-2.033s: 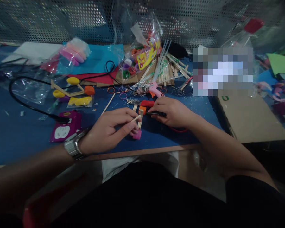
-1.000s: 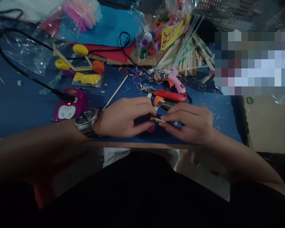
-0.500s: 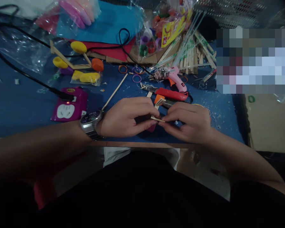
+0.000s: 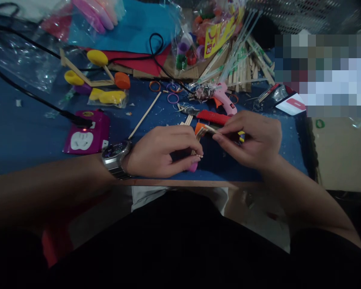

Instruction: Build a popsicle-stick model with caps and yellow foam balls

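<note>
We pinch thin wood (image 4: 201,156) in our left hand (image 4: 165,150), near a pink cap (image 4: 193,166); our right hand (image 4: 255,138) has fingers grasping 1 pale stick (image 4: 211,129).

Your hands: two, left hand (image 4: 161,151) and right hand (image 4: 254,136). Stick (image 4: 211,129) in your right hand: one. On you, watch (image 4: 116,154): one. Pink glue gun (image 4: 224,99): one. Red cutter (image 4: 212,117): one. Purple socket block (image 4: 84,138): one. Unbagged yellow caps (image 4: 97,58): two. Unbagged orange caps (image 4: 122,80): two. Far piled sticks (image 4: 243,70): uncountable.
</note>
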Motion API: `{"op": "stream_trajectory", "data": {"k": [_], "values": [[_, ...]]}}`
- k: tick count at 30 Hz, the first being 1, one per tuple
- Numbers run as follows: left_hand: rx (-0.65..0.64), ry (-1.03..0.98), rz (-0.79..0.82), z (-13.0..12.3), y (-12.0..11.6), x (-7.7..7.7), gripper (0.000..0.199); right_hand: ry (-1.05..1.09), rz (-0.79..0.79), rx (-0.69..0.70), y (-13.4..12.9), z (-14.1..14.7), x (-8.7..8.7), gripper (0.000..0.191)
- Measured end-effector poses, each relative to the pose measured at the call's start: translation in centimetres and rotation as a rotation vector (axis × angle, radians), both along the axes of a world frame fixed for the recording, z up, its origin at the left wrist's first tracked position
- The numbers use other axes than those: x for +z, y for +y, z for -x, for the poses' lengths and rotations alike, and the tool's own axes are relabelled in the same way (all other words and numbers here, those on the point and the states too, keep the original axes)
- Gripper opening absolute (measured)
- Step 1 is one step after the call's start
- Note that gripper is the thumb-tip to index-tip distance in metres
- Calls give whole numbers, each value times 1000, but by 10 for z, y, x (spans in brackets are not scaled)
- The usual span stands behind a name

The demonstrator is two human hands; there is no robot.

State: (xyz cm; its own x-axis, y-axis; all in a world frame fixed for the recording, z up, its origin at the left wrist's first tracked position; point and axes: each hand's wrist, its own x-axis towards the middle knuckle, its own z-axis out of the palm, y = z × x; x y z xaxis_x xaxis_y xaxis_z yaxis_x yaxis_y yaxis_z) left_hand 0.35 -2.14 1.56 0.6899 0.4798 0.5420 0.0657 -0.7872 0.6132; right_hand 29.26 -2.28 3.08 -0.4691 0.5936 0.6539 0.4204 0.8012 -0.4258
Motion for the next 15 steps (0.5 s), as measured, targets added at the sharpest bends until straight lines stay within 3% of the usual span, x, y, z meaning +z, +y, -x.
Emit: {"op": "stream_trajectory", "data": {"k": [4,10,15], "values": [[-10,-7,-4,1,0,2,6,-27,26,-54,2,2,-4,13],[265,-86,53,-2,7,-6,23,-50,87,-91,2,3,-5,20],[306,5,34,-8,12,-9,23,-72,112,-85,3,5,-5,17]]}}
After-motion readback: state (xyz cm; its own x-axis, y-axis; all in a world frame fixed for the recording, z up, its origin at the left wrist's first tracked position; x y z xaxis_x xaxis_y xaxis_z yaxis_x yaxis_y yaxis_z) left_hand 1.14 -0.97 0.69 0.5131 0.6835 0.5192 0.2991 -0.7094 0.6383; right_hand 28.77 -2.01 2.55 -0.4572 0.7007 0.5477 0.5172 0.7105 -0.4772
